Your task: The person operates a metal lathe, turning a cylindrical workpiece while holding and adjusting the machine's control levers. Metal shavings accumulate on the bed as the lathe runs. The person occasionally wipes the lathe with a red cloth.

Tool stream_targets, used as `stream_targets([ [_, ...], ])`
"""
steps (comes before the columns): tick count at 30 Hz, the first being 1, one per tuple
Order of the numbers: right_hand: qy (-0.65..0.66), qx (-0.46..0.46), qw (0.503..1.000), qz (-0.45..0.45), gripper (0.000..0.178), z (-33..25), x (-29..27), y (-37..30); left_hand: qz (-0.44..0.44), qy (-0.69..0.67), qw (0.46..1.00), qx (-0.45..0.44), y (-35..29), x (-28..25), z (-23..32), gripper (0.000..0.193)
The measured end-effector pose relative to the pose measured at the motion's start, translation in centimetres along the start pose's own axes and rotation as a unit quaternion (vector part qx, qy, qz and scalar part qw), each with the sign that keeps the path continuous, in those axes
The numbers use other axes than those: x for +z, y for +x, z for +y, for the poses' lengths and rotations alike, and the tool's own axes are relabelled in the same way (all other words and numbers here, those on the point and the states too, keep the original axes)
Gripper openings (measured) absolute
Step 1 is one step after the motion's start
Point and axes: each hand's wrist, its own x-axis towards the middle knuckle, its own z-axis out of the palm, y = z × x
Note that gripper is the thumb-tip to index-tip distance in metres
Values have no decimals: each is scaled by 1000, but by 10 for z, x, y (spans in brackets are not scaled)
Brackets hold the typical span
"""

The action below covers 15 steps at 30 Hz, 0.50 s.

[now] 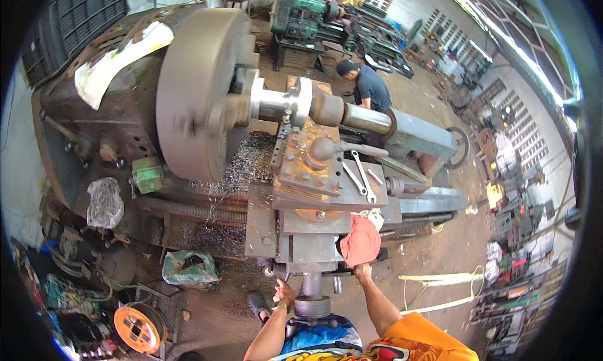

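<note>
I stand at a big rusty lathe. Its grey chuck is blurred by spinning and carries a stepped steel workpiece held by the tailstock. My left hand curls against the cross-slide handwheel at the carriage's near end. My right hand reaches to the carriage's lower right edge, just under a red cap; its fingers are hidden there. The tool post sits beside the workpiece. Two wrenches lie on the carriage top.
Metal swarf piles on the bed under the chuck. A green bag, an orange cable reel and clutter lie on the floor at left. Another person bends behind the lathe. More machines stand at the back; racks line the right.
</note>
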Motion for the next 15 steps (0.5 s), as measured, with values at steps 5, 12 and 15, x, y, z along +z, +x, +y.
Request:
stream_targets([
  [5,7,-20,998,58,31,0,5,0,-34,18,999,-18,17,5,-8,66],
  [12,2,-27,994,107,26,-3,5,-6,-21,83,996,-22,52,36,-28,70],
  [15,-17,-21,997,78,27,-5,0,-7,-40,59,997,-13,42,19,-25,83],
])
